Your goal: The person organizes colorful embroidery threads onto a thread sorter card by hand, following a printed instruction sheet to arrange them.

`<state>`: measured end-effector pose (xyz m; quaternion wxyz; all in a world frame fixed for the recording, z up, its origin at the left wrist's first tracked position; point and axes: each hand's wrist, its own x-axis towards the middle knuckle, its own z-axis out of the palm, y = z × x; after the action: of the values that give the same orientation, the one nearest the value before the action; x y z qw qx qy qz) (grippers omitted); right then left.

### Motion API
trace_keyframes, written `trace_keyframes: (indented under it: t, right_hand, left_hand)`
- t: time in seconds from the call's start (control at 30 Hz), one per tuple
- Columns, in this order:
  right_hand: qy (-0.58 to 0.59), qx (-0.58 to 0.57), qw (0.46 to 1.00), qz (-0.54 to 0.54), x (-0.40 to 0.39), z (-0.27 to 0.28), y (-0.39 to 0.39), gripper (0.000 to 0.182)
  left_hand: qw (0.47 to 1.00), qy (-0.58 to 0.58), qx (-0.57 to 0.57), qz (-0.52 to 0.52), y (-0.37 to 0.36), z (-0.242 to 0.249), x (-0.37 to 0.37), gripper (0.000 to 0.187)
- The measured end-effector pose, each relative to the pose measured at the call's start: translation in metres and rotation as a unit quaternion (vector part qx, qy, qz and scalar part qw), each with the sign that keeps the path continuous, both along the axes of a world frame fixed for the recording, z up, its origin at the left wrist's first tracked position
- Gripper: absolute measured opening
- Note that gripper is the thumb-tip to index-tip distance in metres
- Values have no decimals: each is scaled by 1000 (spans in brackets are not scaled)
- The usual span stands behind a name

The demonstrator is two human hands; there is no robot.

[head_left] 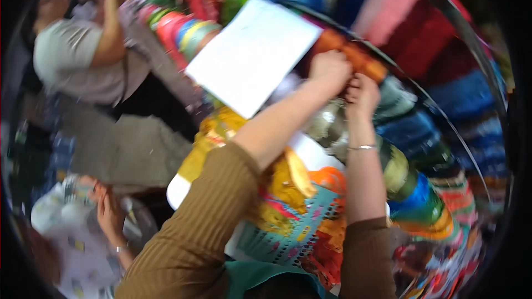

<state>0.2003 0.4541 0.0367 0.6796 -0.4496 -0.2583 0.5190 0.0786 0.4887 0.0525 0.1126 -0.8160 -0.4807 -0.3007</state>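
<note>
Brown ribbed sleeves (213, 199) reach up from the bottom of the head view, a teal garment edge (269, 271) between them, to a left hand (331, 69) and a right hand (363, 94) that meet beside an orange bundle (370, 67) of thread or cloth. That bundle lies just beyond the fingers, one of a row of coloured rolls. Both sets of fingers are curled inward, knuckles close together; blur hides the tips, so whether they pinch the orange material or something smaller cannot be told. To do this close work well, a light, even grip would probably suit such soft stuff, one hand steadying while the other makes small movements, with the bracelet (363, 147) on the right wrist kept from snagging loose fibres. Left of the fingers, a white sheet (252, 55) lies near the left forearm, which would best be kept off it. Nearer the body than the fingers sit mustard-yellow material (230, 119) and a teal perforated basket (305, 224). Right of the fingers, blue rolls (407, 133) continue the row. Far to the left of the fingers is a person in a pale top (66, 50).
</note>
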Motion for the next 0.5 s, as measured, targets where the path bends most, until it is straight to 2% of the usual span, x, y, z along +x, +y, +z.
trace_keyframes:
  t: [0.03, 0.07, 0.1, 0.17, 0.2, 0.23, 0.27, 0.3, 0.5]
  right_hand:
    - [16, -4, 1000, -1, -3, 0, 0, 8]
    - [15, 12, 1000, -7, -6, 2, 0, 8]
    - [43, 22, 999, 16, -2, -7, 7, 8]
    - [17, 7, 1000, 1, -10, 2, -3, 8]
    - [22, 22, 999, 18, -9, 2, -7, 9]
    - [0, 14, 1000, -6, -13, 9, -13, 9]
    - [-13, 25, 999, -21, -14, 9, -14, 8]
    - [-30, 26, 999, -24, -13, 7, -12, 8]
    - [-21, 23, 999, -24, -13, 2, -8, 7]
  left_hand:
    - [998, -35, 2, 51, 2, 10, 2, 16]
    - [998, -42, -17, 47, -7, 28, -2, 17]
    - [998, -49, -17, 20, -9, 29, -4, 36]
    - [987, -43, 145, -53, 7, 15, -2, 58]
    - [986, -32, 147, -73, 12, 15, -2, 68]
    - [992, 10, 85, -89, 5, 27, -6, 72]
    - [991, 15, 69, -113, 13, 22, -5, 78]
    - [992, 23, 77, -99, 24, 8, 0, 74]
    - [994, 7, 54, -94, 27, 1, 2, 71]
